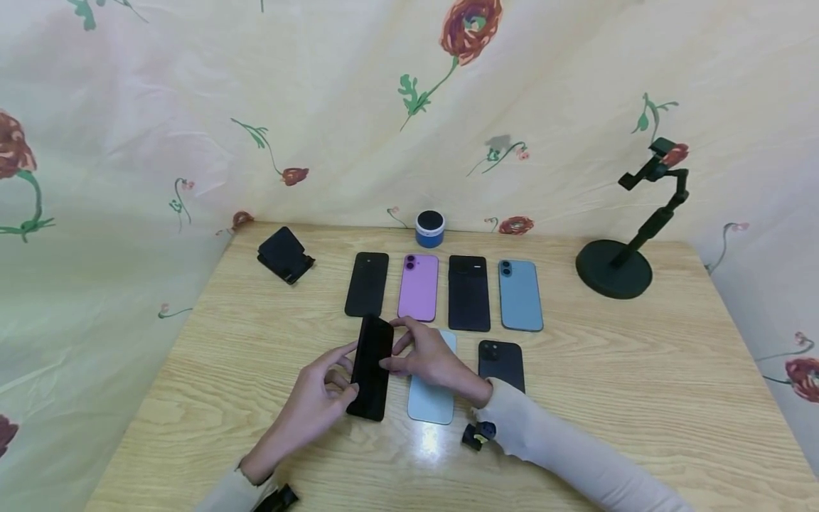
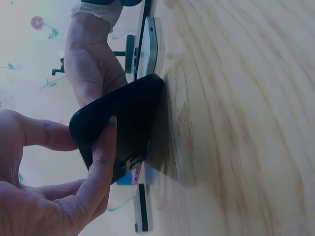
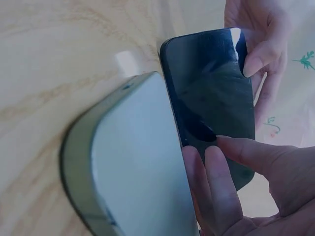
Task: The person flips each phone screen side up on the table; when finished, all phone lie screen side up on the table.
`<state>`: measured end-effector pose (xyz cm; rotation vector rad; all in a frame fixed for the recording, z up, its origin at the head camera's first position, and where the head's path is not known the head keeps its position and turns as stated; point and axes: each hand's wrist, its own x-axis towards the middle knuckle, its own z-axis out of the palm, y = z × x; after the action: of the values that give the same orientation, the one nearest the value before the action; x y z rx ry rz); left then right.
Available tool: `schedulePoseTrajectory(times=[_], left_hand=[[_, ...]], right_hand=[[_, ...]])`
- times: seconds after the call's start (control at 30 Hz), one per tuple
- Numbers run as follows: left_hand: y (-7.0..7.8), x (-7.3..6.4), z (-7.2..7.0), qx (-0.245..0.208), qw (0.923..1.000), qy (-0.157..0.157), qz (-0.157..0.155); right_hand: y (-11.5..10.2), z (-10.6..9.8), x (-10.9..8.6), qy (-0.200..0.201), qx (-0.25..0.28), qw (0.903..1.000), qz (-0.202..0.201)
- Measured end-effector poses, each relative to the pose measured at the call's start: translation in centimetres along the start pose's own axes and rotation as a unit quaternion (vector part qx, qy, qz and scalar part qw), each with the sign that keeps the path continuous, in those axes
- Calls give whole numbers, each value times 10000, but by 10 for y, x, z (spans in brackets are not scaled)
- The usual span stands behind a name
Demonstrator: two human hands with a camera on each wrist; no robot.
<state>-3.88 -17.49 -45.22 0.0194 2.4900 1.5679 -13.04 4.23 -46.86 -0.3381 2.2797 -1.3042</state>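
Left hand (image 1: pixel 315 398), right hand (image 1: pixel 434 357), phone (image 1: pixel 371 373) between.

text: none legible | labels, brands: none legible | numbers, signs: none legible

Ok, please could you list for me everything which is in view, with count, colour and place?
Table: 1, light wood, under the phones
Held phone: 1, black, front row left, tilted
Pale phone: 1, pale blue, front row middle
Dark phone: 1, dark, front row right
Black phone: 1, black, back row, leftmost
Purple phone: 1, purple, back row, second
Navy phone: 1, blackish navy, back row, third
Blue phone: 1, blue, back row, rightmost
Round object: 1, blue and black, back edge
Angular item: 1, black, back left
Jointed stand: 1, black, back right
Flowered cloth: cream, behind
Wrist devices: 2, black, at the wrists
Sleeves: 2, pale
Left hand: 1, gripping held phone
Right hand: 1, likewise
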Motion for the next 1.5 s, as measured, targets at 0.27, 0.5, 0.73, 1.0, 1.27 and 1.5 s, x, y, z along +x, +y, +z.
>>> schedulePoseTrajectory(times=[0.27,0.5,0.73,1.0,1.27,1.5], left_hand=[[-6,2,-5,10,9999,91,-72],[-12,6,-9,131,9997,-68,-217],[-17,11,-14,256,9984,-250,-440],[-20,14,-11,479,9973,-258,-492],[-18,16,-7,860,9949,-178,-498],[-17,19,-5,1178,9925,-161,-277]], right_hand=[[-3,1,0,63,-194,9998,-16],[-2,3,0,212,-391,9990,-98],[-2,4,0,295,-553,9979,-182],[-1,3,0,292,-547,9979,-184],[-1,1,-2,273,-499,9983,-100],[-1,-1,-2,297,-499,9983,-106]])
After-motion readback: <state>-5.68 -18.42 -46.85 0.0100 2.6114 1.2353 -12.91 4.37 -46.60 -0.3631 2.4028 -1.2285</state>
